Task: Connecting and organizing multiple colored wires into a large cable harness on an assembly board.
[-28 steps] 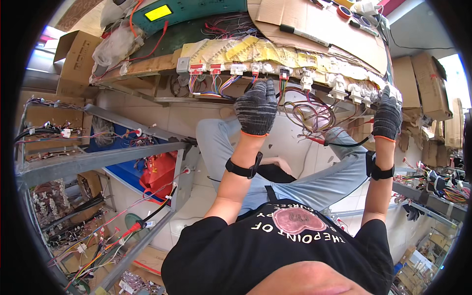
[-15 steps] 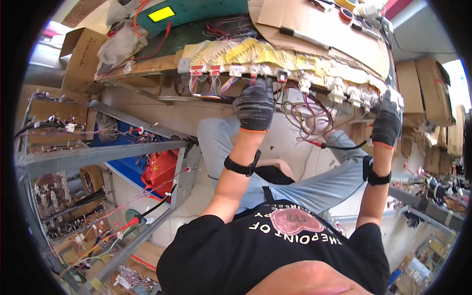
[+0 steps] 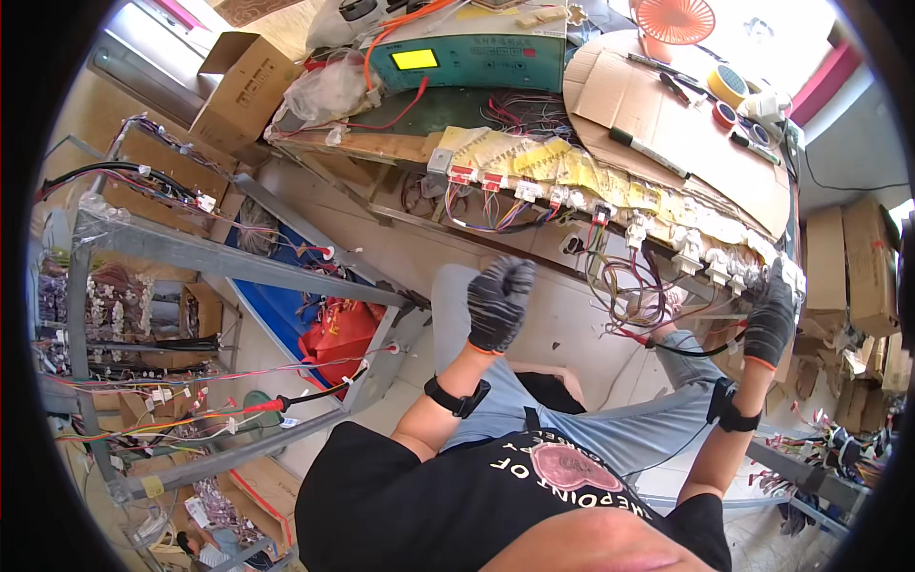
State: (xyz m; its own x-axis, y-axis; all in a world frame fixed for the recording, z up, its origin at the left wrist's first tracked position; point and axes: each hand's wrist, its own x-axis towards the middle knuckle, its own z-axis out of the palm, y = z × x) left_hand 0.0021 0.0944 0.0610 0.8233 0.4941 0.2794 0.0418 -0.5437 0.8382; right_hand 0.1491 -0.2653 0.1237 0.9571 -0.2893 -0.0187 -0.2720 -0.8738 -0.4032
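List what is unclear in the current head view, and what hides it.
All in the head view:
Left hand: its own curled fingers hide whether the palm holds anything.
Right hand: it hides whatever lies beneath its fingers.
Orange fan: cut off by the picture's top edge.
Yellow screen: any characters are too small to read.

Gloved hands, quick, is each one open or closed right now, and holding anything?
Left hand: curled closed, nothing seen in it.
Right hand: up against the white connectors; can't tell if it's gripping one.
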